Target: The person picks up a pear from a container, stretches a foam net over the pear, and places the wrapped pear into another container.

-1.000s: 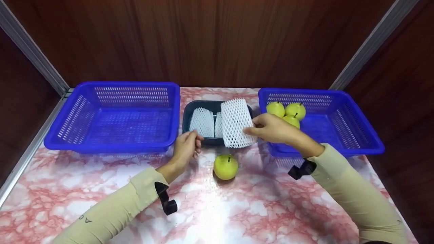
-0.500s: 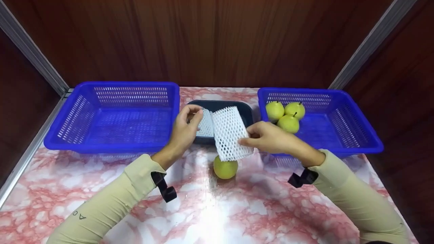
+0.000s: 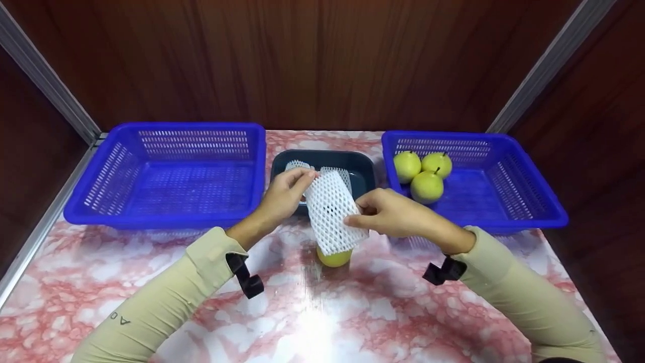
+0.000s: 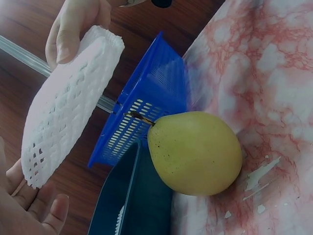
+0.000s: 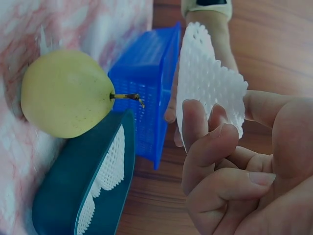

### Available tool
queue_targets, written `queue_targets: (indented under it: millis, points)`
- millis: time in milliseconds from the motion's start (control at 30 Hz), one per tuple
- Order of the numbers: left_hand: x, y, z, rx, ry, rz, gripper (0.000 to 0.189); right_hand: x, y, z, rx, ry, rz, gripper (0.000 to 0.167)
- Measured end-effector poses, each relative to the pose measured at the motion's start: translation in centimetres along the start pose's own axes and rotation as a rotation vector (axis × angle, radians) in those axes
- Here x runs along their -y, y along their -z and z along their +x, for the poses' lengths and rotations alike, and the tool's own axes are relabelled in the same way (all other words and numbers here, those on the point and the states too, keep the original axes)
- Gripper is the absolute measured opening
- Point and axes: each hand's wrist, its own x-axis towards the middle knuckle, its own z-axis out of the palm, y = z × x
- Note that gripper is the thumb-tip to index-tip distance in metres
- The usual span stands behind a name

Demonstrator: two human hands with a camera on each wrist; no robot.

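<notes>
A white foam fruit net (image 3: pixel 331 212) hangs between both hands, flattened and tilted over the table. The left hand (image 3: pixel 283 195) pinches its upper left corner with thumb and fingertips. At its right edge, the right hand (image 3: pixel 395 214) grips the net between thumb and fingers, some of them curled in the right wrist view. Below stands a yellow-green pear (image 4: pixel 195 152), stem up, its top hidden by the net in the head view. Behind it, a dark teal tray (image 5: pixel 68 186) holds more foam nets (image 5: pixel 113 164), partly covered by the left hand.
On the left is a blue basket (image 3: pixel 166 218) with nothing seen inside. Another blue basket (image 3: pixel 504 222) on the right holds three pears (image 3: pixel 427 186) in its left end. Wood-grain panels (image 3: pixel 322 60) enclose the marbled table (image 3: pixel 403 312) at the back and sides.
The right hand has brought the net leftward and down, partly over the pear. The left hand has moved from the tray's front edge up to the net and taken its corner.
</notes>
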Motion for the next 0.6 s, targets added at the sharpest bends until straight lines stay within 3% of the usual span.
queue_targets:
  millis: [100,333,600]
  points:
    - [0.21,0.16,0.01,0.003,-0.026,0.041,0.022,0.04,0.03,0.09,-0.007,0.006,-0.005,0.024]
    - [0.70,0.41,0.10,-0.019,-0.166,0.113,0.010,0.11,0.05,0.00,-0.019,0.007,0.012,0.022]
    - [0.98,0.44,0.26,-0.024,-0.143,0.061,0.006,-0.36,0.06,-0.10,-0.026,-0.002,0.031,0.027]
